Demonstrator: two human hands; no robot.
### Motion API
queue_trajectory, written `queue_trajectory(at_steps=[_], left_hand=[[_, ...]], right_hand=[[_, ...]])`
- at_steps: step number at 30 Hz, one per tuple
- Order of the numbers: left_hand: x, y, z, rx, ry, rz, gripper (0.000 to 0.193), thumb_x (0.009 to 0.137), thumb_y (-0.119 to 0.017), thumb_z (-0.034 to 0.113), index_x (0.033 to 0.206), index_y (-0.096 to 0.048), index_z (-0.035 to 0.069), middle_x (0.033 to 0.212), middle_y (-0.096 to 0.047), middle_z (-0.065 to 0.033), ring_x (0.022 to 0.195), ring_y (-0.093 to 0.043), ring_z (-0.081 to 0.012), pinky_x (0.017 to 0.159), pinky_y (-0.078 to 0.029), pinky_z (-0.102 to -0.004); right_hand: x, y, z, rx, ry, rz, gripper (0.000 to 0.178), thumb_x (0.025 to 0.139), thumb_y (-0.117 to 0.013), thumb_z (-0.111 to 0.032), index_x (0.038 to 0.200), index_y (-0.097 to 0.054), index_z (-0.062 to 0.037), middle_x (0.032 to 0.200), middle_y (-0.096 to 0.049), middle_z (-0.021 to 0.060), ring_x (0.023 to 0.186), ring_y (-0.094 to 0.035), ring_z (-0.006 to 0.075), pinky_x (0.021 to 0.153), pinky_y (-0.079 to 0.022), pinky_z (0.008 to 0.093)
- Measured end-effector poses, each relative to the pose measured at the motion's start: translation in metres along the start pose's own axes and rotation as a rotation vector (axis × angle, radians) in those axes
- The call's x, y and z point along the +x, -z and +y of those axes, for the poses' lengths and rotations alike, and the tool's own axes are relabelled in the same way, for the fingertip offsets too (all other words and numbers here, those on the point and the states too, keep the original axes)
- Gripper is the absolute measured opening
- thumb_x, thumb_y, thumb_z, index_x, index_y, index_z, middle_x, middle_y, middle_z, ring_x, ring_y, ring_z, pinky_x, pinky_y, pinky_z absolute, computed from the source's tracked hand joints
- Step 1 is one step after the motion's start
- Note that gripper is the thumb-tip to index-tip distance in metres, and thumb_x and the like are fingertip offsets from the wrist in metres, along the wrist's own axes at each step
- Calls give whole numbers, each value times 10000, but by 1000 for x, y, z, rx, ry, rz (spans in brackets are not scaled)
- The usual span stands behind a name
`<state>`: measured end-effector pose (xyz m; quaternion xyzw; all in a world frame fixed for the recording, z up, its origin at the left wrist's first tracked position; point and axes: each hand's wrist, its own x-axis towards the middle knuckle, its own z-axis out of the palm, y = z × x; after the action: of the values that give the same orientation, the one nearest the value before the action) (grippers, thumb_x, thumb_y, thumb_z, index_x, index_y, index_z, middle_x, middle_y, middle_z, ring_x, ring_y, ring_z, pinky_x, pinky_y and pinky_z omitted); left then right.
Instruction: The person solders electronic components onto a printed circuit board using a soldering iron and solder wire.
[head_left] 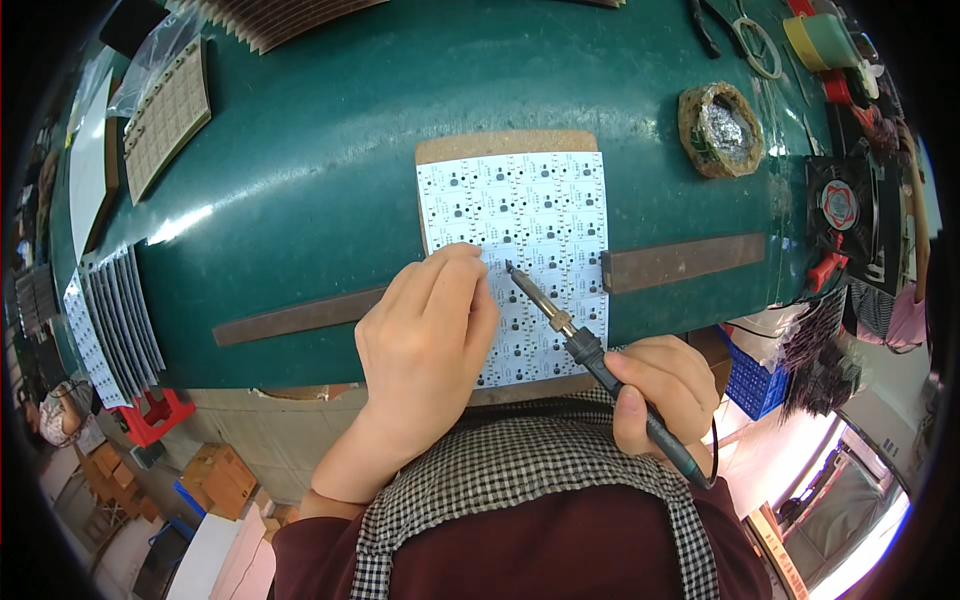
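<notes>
A white panel of circuit boards [480, 205], dotted with small dark parts, lies on a brown backing board [505, 146] in front of me. My right hand [668, 388] is wrapped round the grey handle of a soldering iron [592, 352]. The iron slants up and to the left, its dark tip at the middle of the panel; I cannot tell whether it touches. Over the panel's left side, my left hand [425, 335] has its fingers curled together close to that tip. Anything between those fingertips is hidden or too small to name.
Two dark flat bars [690, 262] flank the panel on the green table [330, 130]. At the far right stands a rough bowl [720, 130] with silvery contents, near a small fan [838, 205]. Stacked panels [118, 320] stand at left. A blue crate [752, 375] sits below the right edge.
</notes>
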<state>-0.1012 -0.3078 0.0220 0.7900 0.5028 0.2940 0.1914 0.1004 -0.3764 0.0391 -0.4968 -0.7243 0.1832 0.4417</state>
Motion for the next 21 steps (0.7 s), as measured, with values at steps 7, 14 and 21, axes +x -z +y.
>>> queue_trajectory(at_steps=[7,14,21], left_hand=[[1,-4,3,109,-20,3,186,707,-702,-7,860,-604,36,949,-680,-49,685,-600,-184,548,-489,-285],[-1,-9,2,140,-36,50,197,694,-706,-9,863,-614,31,943,-673,-48,676,-591,-181,549,-492,-286],[-3,-13,0,169,-76,85,185,682,-707,-4,847,-632,32,955,-658,-36,698,-601,-178,547,-496,-288]], right_hand=[[1,-4,1,-17,-4,7,182,742,-645,-34,899,-702,40,701,-642,97,587,-645,216,511,-527,293],[1,-7,0,-32,18,5,181,745,-656,-41,899,-703,41,705,-642,89,587,-643,206,509,-526,288],[-1,-8,0,-30,24,-2,186,742,-653,-35,906,-697,40,710,-634,89,584,-634,207,505,-520,290]])
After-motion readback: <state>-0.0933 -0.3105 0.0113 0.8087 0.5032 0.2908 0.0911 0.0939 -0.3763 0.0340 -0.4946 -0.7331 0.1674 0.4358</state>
